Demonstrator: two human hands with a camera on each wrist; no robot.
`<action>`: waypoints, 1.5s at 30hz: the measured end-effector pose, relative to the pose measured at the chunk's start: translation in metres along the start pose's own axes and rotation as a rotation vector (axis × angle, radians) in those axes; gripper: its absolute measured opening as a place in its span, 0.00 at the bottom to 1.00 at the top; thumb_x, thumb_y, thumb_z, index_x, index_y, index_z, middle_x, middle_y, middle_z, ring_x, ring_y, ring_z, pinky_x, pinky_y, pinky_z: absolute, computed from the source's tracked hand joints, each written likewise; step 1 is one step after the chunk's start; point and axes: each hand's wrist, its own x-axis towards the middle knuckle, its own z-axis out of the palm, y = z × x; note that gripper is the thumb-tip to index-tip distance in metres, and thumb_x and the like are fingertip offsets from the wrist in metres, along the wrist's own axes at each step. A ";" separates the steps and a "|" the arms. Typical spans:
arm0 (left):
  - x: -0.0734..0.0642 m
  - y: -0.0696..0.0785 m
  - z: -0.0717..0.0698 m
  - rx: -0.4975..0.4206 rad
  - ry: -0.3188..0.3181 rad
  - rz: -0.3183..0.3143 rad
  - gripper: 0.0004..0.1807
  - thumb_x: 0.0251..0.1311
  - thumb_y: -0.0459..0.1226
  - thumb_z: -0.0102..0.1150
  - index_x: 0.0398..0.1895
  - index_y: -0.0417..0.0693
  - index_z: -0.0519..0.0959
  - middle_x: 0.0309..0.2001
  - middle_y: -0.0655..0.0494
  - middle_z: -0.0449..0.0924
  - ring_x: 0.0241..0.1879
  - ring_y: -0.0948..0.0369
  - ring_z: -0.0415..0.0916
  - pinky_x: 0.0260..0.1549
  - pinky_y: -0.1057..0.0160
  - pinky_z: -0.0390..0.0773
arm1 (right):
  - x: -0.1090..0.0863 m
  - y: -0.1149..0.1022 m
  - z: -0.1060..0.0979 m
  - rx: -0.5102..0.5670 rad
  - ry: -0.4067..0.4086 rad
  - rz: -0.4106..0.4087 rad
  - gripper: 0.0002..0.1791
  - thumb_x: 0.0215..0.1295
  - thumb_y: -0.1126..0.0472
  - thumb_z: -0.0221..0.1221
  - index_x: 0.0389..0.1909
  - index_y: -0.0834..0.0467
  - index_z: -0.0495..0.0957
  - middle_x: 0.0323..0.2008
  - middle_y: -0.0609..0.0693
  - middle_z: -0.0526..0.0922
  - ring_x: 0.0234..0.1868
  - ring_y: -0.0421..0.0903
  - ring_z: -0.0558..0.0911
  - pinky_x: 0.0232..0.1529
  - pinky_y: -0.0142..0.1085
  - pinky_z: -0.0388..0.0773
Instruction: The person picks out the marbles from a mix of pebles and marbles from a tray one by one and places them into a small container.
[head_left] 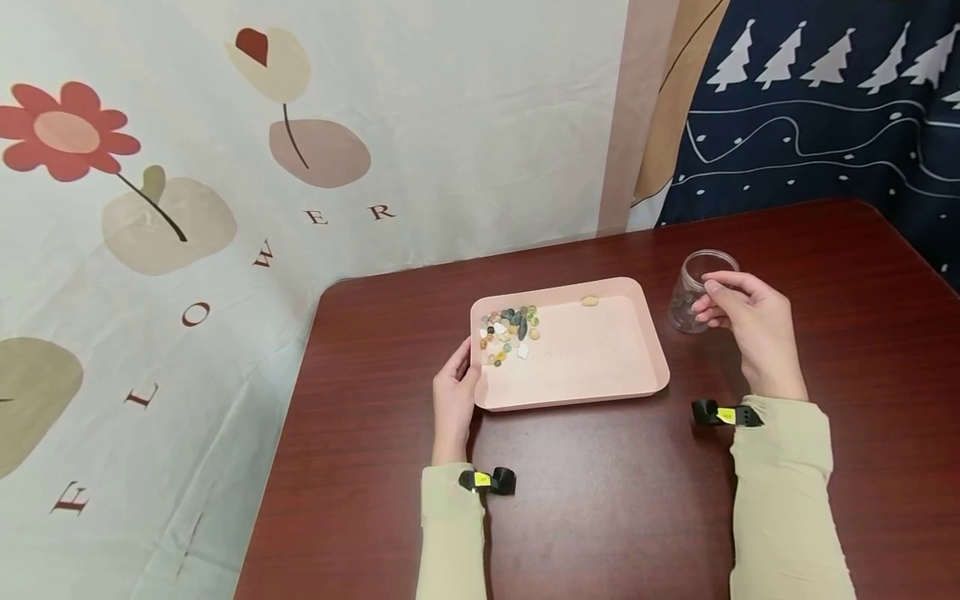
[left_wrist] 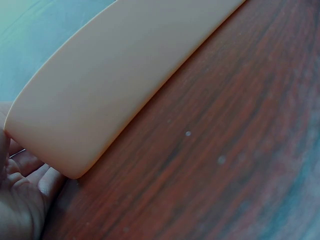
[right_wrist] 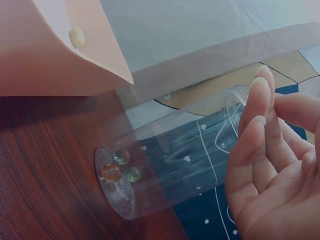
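Observation:
My left hand (head_left: 453,404) grips the left side of a pink tray (head_left: 577,358), thumb at the rim. In the left wrist view its fingers (left_wrist: 27,175) lie against the tray's end. Toward the tray's left lies a cluster of small colored stones and glass marbles (head_left: 510,325). A clear jar (right_wrist: 170,150) stands right of the tray, with several marbles (right_wrist: 111,172) at its bottom. My right hand (head_left: 757,325) is at the jar's mouth, thumb and forefinger tips close together by the rim; I cannot tell whether they pinch something small.
A single tan stone (head_left: 590,301) sits near the tray's back wall. Tray and jar stand on a dark red wooden table (head_left: 600,500). A flower-printed cloth (head_left: 450,108) hangs behind, and a navy cloth with white trees (head_left: 810,133) hangs at the back right.

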 end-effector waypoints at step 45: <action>0.000 0.004 -0.002 -0.017 -0.017 -0.030 0.21 0.59 0.34 0.53 0.57 0.54 0.71 0.56 0.58 0.70 0.55 0.66 0.65 0.52 0.67 0.66 | -0.005 0.002 0.040 -0.312 -0.148 -0.017 0.19 0.60 0.54 0.56 0.48 0.61 0.74 0.29 0.55 0.80 0.27 0.47 0.78 0.29 0.31 0.77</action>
